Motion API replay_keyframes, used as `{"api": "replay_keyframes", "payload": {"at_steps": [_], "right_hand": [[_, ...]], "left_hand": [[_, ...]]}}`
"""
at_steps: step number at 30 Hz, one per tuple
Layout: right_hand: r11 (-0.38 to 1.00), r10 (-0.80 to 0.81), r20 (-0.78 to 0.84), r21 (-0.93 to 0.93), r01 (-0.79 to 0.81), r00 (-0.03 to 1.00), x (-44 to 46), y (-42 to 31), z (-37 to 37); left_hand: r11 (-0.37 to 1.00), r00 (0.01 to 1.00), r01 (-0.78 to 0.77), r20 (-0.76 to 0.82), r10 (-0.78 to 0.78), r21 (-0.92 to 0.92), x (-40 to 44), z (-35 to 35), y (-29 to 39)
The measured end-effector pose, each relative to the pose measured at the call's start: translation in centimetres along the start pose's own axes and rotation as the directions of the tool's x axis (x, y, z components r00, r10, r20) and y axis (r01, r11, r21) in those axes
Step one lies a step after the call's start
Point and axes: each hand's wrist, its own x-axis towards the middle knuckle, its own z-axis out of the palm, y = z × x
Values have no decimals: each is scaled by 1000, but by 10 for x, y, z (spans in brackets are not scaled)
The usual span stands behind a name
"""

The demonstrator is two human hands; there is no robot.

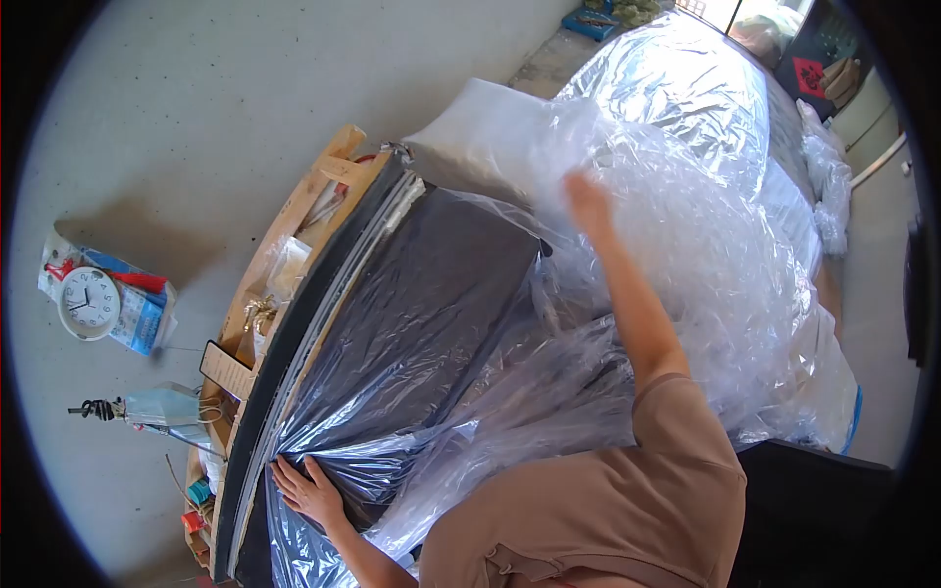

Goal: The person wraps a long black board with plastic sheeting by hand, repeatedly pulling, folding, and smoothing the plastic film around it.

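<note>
A smooth, pale grey-white wall (323, 69) fills the upper left, matte and lightly speckled; a round white clock (88, 304) with a plain dial hangs on it, against a blue, white and red printed bag (147, 314).

In the middle lies the clear plastic film (686, 255), thin, glossy and crumpled; it spreads over a dark, flat surface (431, 265) at its left side and billows into a loose, cloudy heap to the right. The left hand (312, 493) rests on the film near the dark surface's left edge, palm down with the fingers spread; sharp, shiny creases fan out from beside it. The right hand (588, 201) is over the milky, bunched film farther up — it is blurred, so whether it pinches any of the plastic cannot be told.

Along the left of the dark surface runs a curved-looking band of dark and pale layered strips (304, 343); beside it is a light wooden frame (274, 250), smooth-grained, with small things lodged between its bars; among them are a teal roll (199, 489) and a red piece (192, 521). A thin, dark-rimmed rectangle (226, 369) leans at the frame, and a pale blue pouch (167, 404) is just beside it.

Beyond the film, silvery reflective sheeting (676, 88) lies in broad, bright wrinkles; a blue tray (590, 24) sits near its far end — and a red patterned piece (809, 76) shows at the upper right.
</note>
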Motion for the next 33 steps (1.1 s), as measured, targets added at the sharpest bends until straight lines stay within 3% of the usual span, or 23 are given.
{"api": "replay_keyframes", "payload": {"at_steps": [1, 3, 6, 7, 8, 9, 11, 13, 14, 17, 18, 19, 20, 21, 22, 24, 25, 26, 28, 29, 30, 31, 33], "right_hand": [[900, 153, 664, -400, 176, 732, -23, -27, -3], [901, -221, 827, -31, 434, 517, -119, 58, 71], [990, -66, 921, 11, 143, 385, -54, -5, -9], [984, -65, 638, -87, 156, 767, -54, 30, 1], [978, 115, 500, 93, -185, 859, -26, 18, -26], [978, -2, 203, 205, -41, 979, 4, 48, -34], [718, 377, 79, 604, -345, 923, 67, 8, -105], [585, 584, -34, 710, -392, 811, 108, -13, -151], [364, 497, 70, 888, -281, 865, 123, -21, -178], [435, 270, -97, 900, -31, 958, 112, -127, -223], [250, 94, 17, 967, -40, 995, 105, -117, -214], [436, 142, 48, 894, -106, 989, 103, -103, -192], [573, 488, -39, 768, -286, 872, 100, -109, -160], [489, 548, 58, 787, -376, 835, 96, -65, -128], [428, 467, 239, 781, -454, 851, 75, -94, -134], [-22, 372, 478, 862, -507, 796, 32, -170, -114], [-21, 361, 513, 839, -543, 779, 4, -215, -105], [-81, 47, 642, 766, -638, 765, -23, -238, -95], [-67, 78, 670, 742, -667, 738, -65, -298, -74], [-37, -59, 680, 730, -682, 731, -87, -307, -55], [11, -137, 699, 709, -705, 702, -99, -330, -68], [46, -285, 712, 679, -733, 642, -107, -342, -73], [15, -147, 709, 699, -715, 690, -121, -347, -75]], "left_hand": [[1000, 1000, 2, 1, -2, 2, 0, -1, 0], [999, 998, 48, 29, -48, 6, 1, -4, 3], [1000, 1000, 7, -1, -7, -16, 0, 0, -1], [1000, 1000, 3, -6, -3, -26, 0, -2, 0], [1000, 1000, -6, -7, 6, -15, -1, -3, -2], [1000, 1000, -11, -16, 11, -18, 0, -2, 0], [1000, 1000, -5, -8, 5, -17, 2, 0, -1], [1000, 1000, 5, -4, -5, -3, 2, 0, -1], [1000, 1000, 4, -9, -4, -1, 3, 0, -3], [1000, 1000, 6, 13, -6, -16, 3, 0, -5], [1000, 1000, 7, 24, -7, -22, 4, -1, -3], [998, 1000, 19, 22, -17, -53, 3, -4, -2], [997, 998, 27, -48, -31, -75, 2, -8, 3], [995, 992, 37, -120, -49, -98, 1, -13, 9], [995, 940, -97, -328, 93, 6, 2, -20, 11], [943, 816, -328, -486, 312, 55, 7, -67, 37], [882, 764, -470, -514, 390, -28, 8, -89, 52], [798, 727, -589, -515, 454, -128, 10, -113, 71], [495, 719, -695, -513, 468, -522, 17, -137, 111], [333, 739, -635, -423, 525, -697, 21, -149, 130], [-4, 794, -371, -319, 517, -929, 22, -149, 154], [-122, 762, -100, -155, 629, -987, 23, -147, 173], [-49, 434, 283, 83, 897, -958, 37, -118, 183]]}}
